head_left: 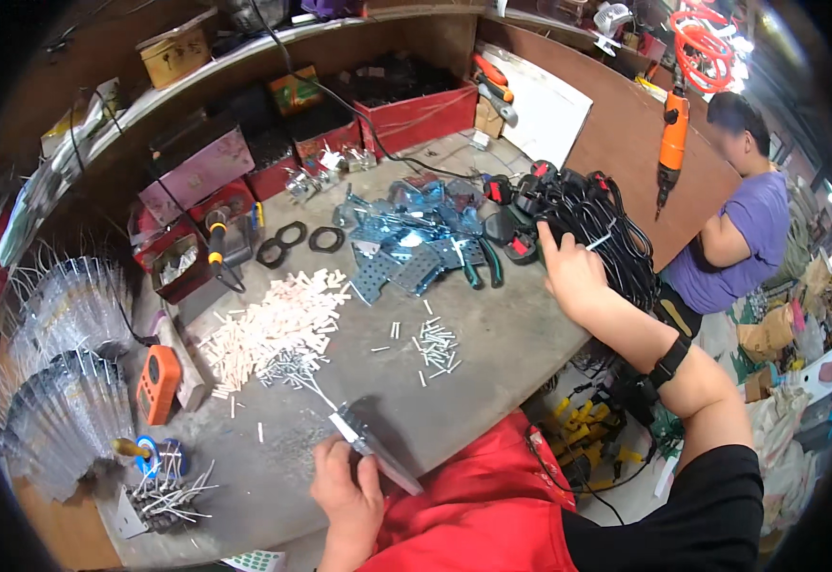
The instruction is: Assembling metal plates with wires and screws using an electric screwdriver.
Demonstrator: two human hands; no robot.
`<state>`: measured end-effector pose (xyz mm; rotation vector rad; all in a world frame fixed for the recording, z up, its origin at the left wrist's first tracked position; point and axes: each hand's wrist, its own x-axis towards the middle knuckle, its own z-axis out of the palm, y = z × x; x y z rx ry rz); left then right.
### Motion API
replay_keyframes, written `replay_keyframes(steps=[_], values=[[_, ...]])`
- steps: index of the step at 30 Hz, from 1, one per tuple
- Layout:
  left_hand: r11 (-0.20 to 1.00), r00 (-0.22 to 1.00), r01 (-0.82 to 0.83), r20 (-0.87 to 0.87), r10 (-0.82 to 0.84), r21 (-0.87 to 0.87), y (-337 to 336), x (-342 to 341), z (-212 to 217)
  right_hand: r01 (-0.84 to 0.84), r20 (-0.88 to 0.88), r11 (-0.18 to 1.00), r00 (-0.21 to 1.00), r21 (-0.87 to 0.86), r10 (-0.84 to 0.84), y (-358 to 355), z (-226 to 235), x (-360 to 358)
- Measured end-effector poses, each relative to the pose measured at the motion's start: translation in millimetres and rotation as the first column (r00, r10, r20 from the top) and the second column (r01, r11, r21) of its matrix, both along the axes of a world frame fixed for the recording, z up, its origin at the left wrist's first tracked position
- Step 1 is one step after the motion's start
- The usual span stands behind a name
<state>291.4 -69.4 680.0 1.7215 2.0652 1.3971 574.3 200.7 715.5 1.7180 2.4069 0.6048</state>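
Note:
My left hand [347, 491] is closed at the near edge of the table on a thin grey plate [387, 458] with white-sleeved wire leads, which point away from me toward a heap of small white tubes [277, 324]. Over on the right, my right hand [573, 267] rests at a bundle of black power cords [602, 224] with red-marked plugs [521, 248]. Its index finger stretches forward against the bundle and the other fingers bend apart from it; I see nothing held there. Short metal pins [438, 345] lie scattered between the hands.
Bluish metal plates [416, 238] and green-handled pliers [482, 267] lie mid-table. Fanned stacks of wired sheets [63, 410], an orange meter [157, 384] and a solder spool [163, 458] stand left. Red bins [421, 119] line the back. An orange power screwdriver [673, 138] hangs near another person [745, 219].

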Motion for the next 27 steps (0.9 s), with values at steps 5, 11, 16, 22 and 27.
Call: replay_keyframes(steps=[5,11,16,22,27], values=[[1.000,1.000,0.006,0.006,-0.006,0.023,-10,-12,3,-0.192,-0.242,0.974,0.946,0.117,0.215,-12,4,6],[1.000,0.999,0.009,0.031,-0.009,0.011,-13,-13,6,-0.035,-0.735,0.975,0.663,-0.218,-0.141,-31,27,-4],[1.000,1.000,0.000,0.020,0.000,0.014,-12,-14,0,-0.333,-0.920,0.885,-0.109,-0.324,-0.377,-24,0,0],[1.000,1.000,-0.002,0.022,0.001,0.022,-1,-6,-1,-0.558,-0.734,0.812,-0.477,-0.172,-0.483,1,17,23],[0.999,0.997,0.010,0.072,-0.008,-0.037,4,-6,-7,-0.701,-0.574,0.713,-0.586,0.005,-0.572,31,32,48]])
